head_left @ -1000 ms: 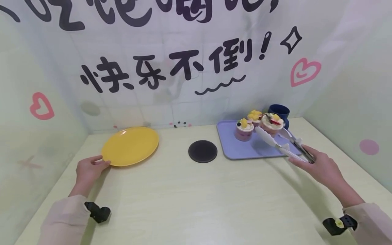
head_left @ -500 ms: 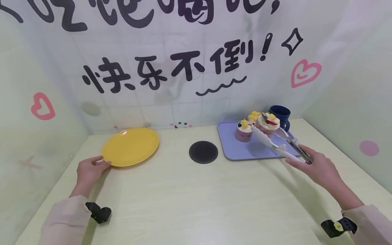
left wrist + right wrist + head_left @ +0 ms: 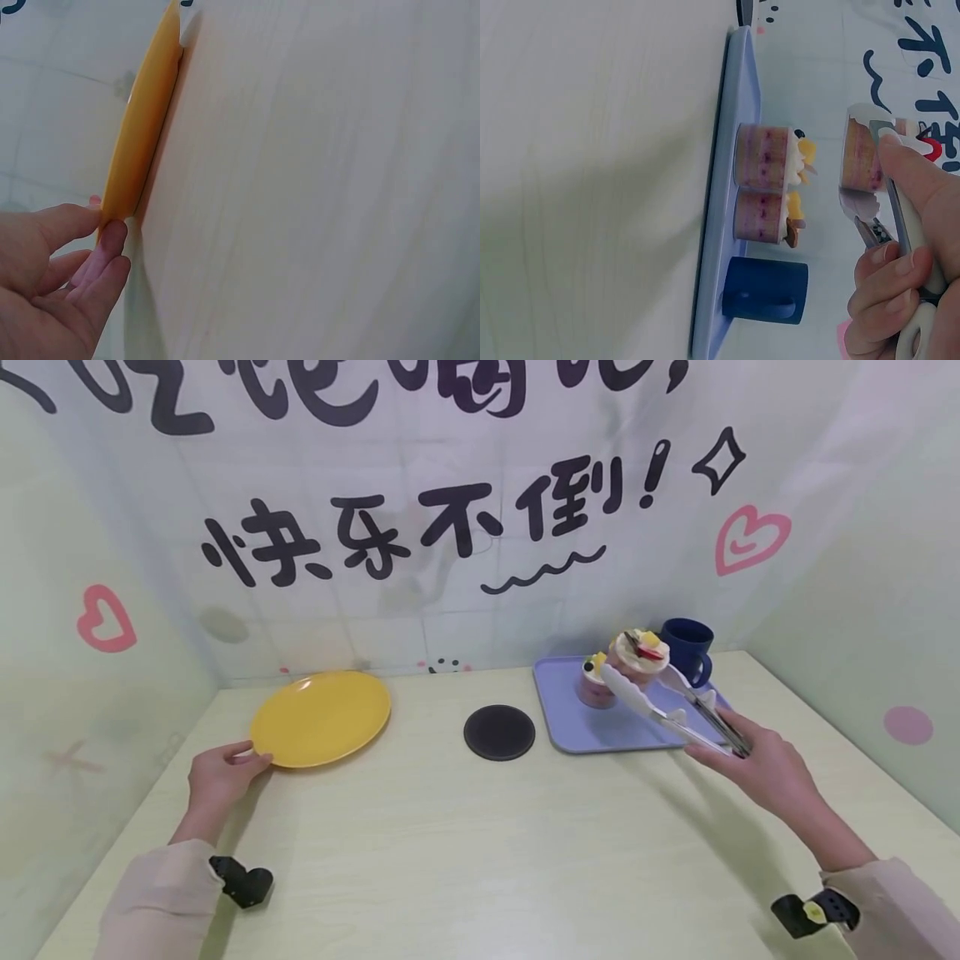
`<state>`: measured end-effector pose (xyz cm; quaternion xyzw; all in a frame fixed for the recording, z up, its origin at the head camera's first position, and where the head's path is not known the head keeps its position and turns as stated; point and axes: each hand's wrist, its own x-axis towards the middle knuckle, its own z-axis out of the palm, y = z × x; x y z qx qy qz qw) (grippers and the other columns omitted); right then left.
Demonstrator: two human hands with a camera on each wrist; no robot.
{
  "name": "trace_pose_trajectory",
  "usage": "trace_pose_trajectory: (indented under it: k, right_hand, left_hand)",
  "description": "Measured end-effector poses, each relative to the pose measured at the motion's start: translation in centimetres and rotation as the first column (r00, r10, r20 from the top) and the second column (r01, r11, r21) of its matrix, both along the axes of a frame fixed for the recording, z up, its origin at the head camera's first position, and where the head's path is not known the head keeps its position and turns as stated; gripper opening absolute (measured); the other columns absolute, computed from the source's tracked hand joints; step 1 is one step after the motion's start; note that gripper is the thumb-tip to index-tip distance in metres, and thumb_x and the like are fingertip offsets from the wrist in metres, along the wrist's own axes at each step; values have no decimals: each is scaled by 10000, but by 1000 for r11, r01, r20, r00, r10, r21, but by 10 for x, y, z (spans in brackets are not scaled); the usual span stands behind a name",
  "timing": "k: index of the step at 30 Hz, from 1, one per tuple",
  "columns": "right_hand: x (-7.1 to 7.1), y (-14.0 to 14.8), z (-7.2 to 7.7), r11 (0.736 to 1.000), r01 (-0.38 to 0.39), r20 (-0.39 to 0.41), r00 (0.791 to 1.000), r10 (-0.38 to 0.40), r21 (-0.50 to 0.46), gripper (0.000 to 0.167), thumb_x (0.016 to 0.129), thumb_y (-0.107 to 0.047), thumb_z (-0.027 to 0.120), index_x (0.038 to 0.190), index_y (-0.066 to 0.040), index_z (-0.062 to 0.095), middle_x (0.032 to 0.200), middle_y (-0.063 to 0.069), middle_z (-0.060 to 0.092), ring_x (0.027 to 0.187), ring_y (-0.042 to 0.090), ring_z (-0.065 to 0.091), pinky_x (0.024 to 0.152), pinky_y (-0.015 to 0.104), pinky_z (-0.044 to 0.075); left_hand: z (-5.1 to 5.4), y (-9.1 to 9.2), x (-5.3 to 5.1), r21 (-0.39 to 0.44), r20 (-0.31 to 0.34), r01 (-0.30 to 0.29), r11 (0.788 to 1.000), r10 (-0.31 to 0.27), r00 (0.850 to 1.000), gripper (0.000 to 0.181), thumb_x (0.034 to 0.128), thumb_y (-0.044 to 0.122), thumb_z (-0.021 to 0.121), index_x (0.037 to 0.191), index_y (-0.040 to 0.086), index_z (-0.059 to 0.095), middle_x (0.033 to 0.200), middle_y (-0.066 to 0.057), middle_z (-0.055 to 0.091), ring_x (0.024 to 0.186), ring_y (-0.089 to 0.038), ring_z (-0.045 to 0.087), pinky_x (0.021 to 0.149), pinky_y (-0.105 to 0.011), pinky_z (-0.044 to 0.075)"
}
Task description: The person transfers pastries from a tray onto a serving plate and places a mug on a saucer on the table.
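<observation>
In the head view my left hand [image 3: 225, 781] pinches the near-left rim of a yellow plate [image 3: 322, 718]; the left wrist view shows the plate [image 3: 142, 120] edge-on between thumb and fingers. My right hand [image 3: 776, 777] grips white-tipped tongs [image 3: 705, 710]. Between the tong tips is a dessert cup [image 3: 637, 658] topped with cream and fruit. From the right wrist, that cup [image 3: 861, 154] hangs clear of the blue tray [image 3: 735, 135], where two similar cups [image 3: 762, 156] stand side by side. The head view shows one of them [image 3: 596, 687], with the other hidden.
A dark blue mug [image 3: 686, 647] stands at the back right of the tray [image 3: 570, 727]. Between plate and tray lies a black round coaster [image 3: 499, 732]. A printed cloth [image 3: 360, 627] hangs behind the table [image 3: 480, 843].
The right hand has moved slightly left with the tongs and the held cup, which now covers the rear cup. The left hand and plate have stayed in place.
</observation>
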<state>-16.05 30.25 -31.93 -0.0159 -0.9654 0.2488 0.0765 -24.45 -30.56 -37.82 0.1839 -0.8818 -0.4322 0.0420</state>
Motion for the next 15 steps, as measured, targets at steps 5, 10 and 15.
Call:
trace_pose_trajectory:
  k: [5,10,15]
  right_hand:
    - [-2,-6,0,1000,-7,-15,1000,7,0,829,832,-508,597,1436,-51,262,1082,308,467,778,324,443,501,302,282]
    - [-3,-12,0,1000,-25,-25,999,25,-11,821,831,-494,608,1425,-29,284,1041,295,480,778,325,444,507,300,290]
    - [-6,-17,0,998,-51,-48,998,50,-21,806,828,-475,622,1406,-4,317,1058,308,495,805,338,450,528,304,308]
  left_hand:
    - [0,-1,0,0,2,-1,1000,1,1000,624,862,283,620,1311,-96,411,1148,-271,556,1043,-344,516,736,-295,421]
    - [-1,-1,0,-7,-1,-3,1000,3,1000,613,859,277,625,1304,-94,424,1137,-265,564,982,-293,546,624,-186,392]
    - [-1,0,0,0,-2,-7,1000,7,1000,620,855,285,628,1309,-85,425,1137,-257,571,1001,-302,546,668,-216,394]
